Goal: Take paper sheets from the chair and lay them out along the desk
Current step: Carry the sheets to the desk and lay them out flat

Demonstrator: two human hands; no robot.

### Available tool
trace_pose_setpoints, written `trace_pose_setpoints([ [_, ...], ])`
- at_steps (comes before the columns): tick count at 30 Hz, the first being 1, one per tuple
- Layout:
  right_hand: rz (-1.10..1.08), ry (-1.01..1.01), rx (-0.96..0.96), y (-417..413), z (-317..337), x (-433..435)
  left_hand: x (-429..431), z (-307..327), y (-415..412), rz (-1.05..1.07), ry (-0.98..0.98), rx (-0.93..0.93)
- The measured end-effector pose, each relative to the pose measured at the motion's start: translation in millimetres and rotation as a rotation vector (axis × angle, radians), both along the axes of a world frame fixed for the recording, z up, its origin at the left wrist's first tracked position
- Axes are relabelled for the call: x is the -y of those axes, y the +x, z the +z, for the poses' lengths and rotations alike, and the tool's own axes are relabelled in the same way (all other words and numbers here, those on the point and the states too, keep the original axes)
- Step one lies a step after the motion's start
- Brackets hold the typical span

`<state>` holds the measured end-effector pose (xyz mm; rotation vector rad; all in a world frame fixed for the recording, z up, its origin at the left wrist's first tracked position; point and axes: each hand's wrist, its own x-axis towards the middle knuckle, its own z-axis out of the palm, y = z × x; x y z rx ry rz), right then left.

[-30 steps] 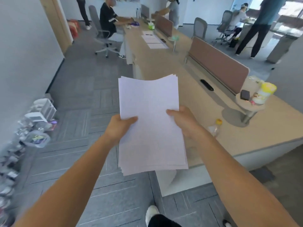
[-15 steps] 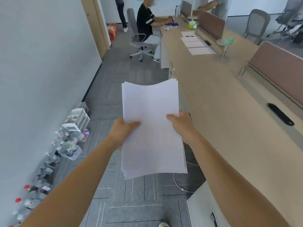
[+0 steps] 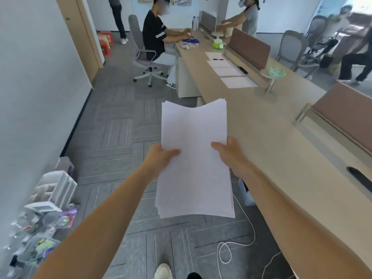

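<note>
Nearer the laid sheets (image 3: 226, 71) now, your left hand (image 3: 161, 156) and right hand (image 3: 229, 154) pinch the stack (image 3: 194, 127) by its edges; walking could fan it loose onto the floor (image 3: 120, 137).

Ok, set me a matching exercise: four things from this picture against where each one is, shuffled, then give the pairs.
1 stack of white paper sheets
2 thin black pen
3 looped white cable
4 green tissue box

A on the grey carpet
B on a laid-out white sheet on the long beige desk
C held between left hand and right hand
D on the desk near the brown divider panel

Pairs: 1-C, 2-B, 3-A, 4-D
</note>
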<state>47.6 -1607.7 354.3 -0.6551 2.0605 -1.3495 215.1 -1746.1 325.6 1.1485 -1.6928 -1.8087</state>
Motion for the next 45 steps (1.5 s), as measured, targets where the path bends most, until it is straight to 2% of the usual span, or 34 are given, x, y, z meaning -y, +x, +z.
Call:
trace_pose_setpoints([
  [6,-0.128,-0.016,-0.029,-63,15,87,107,22,-84,-0.119,-0.028,0.015],
  [11,-0.169,-0.03,-0.008,-140,-8,171,198,8,-164,-0.184,-0.092,0.061],
  [20,-0.211,-0.082,0.058,-299,-23,342,365,13,-326,-0.194,-0.128,0.121],
  [23,-0.236,-0.086,0.068,-341,-19,388,413,13,-370,-0.205,-0.09,0.104],
  [27,-0.283,-0.101,0.056,-400,-29,434,471,-2,-440,-0.321,-0.032,0.083],
  [33,-0.603,-0.255,0.24,-484,-45,464,529,-23,-575,-0.59,0.04,0.047],
  [38,-0.887,-0.218,0.297,-520,-43,461,550,-20,-668,-0.857,0.099,0.12],
  [41,-1.03,-0.193,0.301,-535,-48,451,543,-14,-708,-0.998,0.109,0.072],
  [43,-1.126,-0.262,0.313,-542,-48,443,534,-8,-730,-1.077,0.024,0.033],
  [45,-1.13,-0.427,0.299,-555,-48,435,524,-2,-754,-1.112,-0.01,-0.021],
])
